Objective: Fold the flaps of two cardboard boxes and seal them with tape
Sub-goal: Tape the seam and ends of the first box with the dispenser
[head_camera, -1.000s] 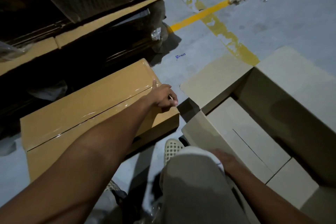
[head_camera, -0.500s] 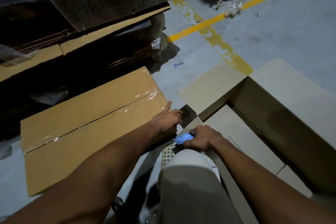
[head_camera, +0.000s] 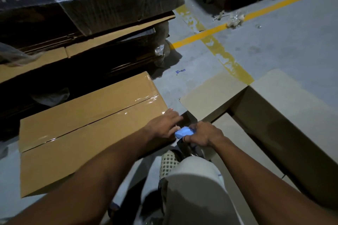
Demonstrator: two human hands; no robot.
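Sealed cardboard box (head_camera: pixel 87 128) lies at centre left of the frame on the grey floor (head_camera: pixel 274 45), flaps closed, a strip of clear tape (head_camera: pixel 128 109) running along the centre seam. Open cardboard box (head_camera: pixel 274 133) occupies the right of the frame, its flaps spread outward, inner bottom panels visible.

Left hand (head_camera: pixel 164 126) rests at the near right corner of the sealed box, fingers extended and loosely spread, flat against the cardboard, gripping nothing. Right hand (head_camera: pixel 203 134) sits just beside it, low in the centre, fingers curled tight around a blue tape dispenser (head_camera: pixel 183 132); the dispenser's lower part is dark and blurred, so the roll itself cannot be made out with certainty. The dispenser is between the two boxes, near the sealed box's corner.

A perforated shoe (head_camera: pixel 169 163) shows below the hands. Flattened cardboard stacks (head_camera: pixel 73 53) fill the upper left. Yellow floor lines (head_camera: pixel 215 47) cross at upper centre.
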